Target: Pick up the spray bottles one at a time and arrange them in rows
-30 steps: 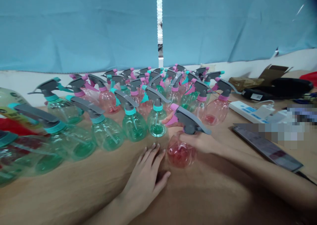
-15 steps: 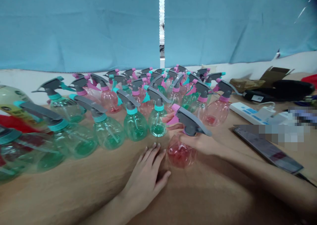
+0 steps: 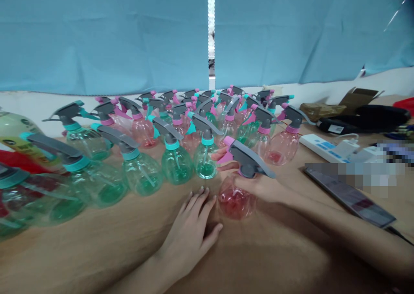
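My right hand (image 3: 255, 186) is closed around the neck of a pink spray bottle (image 3: 237, 201) with a grey and pink trigger head. The bottle stands on the wooden table (image 3: 129, 251), slightly tilted in appearance, with some fingers hidden behind it. My left hand (image 3: 194, 220) lies flat on the table just left of this bottle, its fingers spread and holding nothing. Beyond the hands stands a green spray bottle (image 3: 206, 164) with a turquoise collar. More green bottles (image 3: 176, 167) form a row running to the left.
Several pink and green spray bottles crowd the back, including a pink one (image 3: 283, 145) at the right. A white power strip (image 3: 323, 147), a phone (image 3: 352, 197) and an open cardboard box (image 3: 359, 99) lie on the right. A blue cloth (image 3: 113, 35) hangs behind.
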A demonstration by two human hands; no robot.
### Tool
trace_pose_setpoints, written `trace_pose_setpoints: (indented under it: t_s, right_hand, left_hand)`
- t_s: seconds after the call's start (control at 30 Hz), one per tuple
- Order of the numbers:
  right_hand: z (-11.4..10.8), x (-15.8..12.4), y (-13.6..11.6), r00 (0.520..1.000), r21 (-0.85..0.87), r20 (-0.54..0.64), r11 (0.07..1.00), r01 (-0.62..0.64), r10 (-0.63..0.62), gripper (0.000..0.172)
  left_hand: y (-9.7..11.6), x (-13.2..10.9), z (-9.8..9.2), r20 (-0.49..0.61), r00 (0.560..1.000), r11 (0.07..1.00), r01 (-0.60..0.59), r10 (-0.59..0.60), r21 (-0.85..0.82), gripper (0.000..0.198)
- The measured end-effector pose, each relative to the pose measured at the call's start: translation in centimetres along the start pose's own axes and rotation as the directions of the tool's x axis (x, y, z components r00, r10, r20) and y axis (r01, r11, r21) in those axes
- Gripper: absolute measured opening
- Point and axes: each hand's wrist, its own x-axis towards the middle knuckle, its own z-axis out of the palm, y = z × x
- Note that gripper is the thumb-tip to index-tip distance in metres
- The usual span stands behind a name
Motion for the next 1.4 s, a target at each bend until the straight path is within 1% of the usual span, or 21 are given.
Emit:
trace_pose_setpoints:
  t_s: [0.2, 0.3, 0.4, 0.53, 0.7, 0.87, 0.97, 1.1, 1.27, 1.37, 1.4]
  right_hand:
    - [-0.1, -0.1, 0.0, 1.000, -0.038, 0.006, 0.999, -0.013, 0.013, 0.043]
    - [-0.1, -0.1, -0.1, 1.000, -0.065, 0.005, 0.998, -0.028, 0.028, 0.045]
    - [-0.2, -0.1, -0.1, 1.000, -0.094, 0.018, 0.996, 0.000, 0.002, 0.046]
    - [-0.2, -0.1, 0.2, 1.000, -0.084, 0.014, 0.996, 0.017, -0.016, 0.044]
    - [-0.1, -0.2, 0.2, 1.000, -0.103, -0.004, 0.995, -0.012, 0.012, 0.045]
    - [0.0, 0.0, -0.4, 1.000, -0.054, 0.023, 0.998, 0.023, -0.022, 0.046]
    - [0.0, 0.0, -0.5, 1.000, -0.031, 0.021, 0.999, 0.023, -0.023, 0.039]
    - [0.0, 0.0, -0.3, 1.000, -0.059, 0.005, 0.998, -0.013, 0.013, 0.023]
    - [0.0, -0.1, -0.7, 0.999, -0.066, 0.000, 0.997, -0.032, 0.032, 0.025]
    - [0.0, -0.2, -1.4, 0.997, -0.111, -0.055, 0.993, -0.051, 0.045, 0.014]
    - [0.0, -0.3, -1.6, 0.996, -0.118, -0.077, 0.992, -0.045, 0.036, 0.014]
  left_hand:
    - [0.0, 0.0, 0.1, -0.009, 1.000, 1.000, 0.007, -0.007, 0.004, 0.046]
    - [0.0, 0.0, 0.0, -0.001, 1.000, 1.000, 0.002, -0.002, 0.004, 0.047]
    - [0.0, 0.0, 0.0, -0.002, 1.000, 1.000, 0.002, -0.002, -0.001, 0.046]
    - [0.0, 0.0, 0.0, -0.018, 1.000, 1.000, 0.001, -0.001, -0.010, 0.045]
    - [0.0, 0.0, -0.1, -0.015, 1.000, 1.000, 0.003, -0.003, -0.012, 0.044]
    - [0.0, 0.0, -0.1, -0.009, 1.000, 1.000, 0.003, -0.003, -0.007, 0.045]
    - [0.1, 0.0, -0.1, 0.008, 1.000, 1.000, 0.002, -0.002, 0.005, 0.046]
    - [0.1, 0.1, -0.1, 0.017, 1.000, 1.000, 0.000, 0.000, 0.015, 0.047]
    - [0.1, 0.1, -0.2, 0.015, 1.000, 1.000, -0.003, 0.003, 0.022, 0.047]
    - [0.1, 0.0, -0.2, 0.012, 1.000, 1.000, -0.004, 0.004, 0.026, 0.047]
    - [0.0, 0.0, -0.2, 0.008, 1.000, 1.000, -0.004, 0.004, 0.026, 0.047]
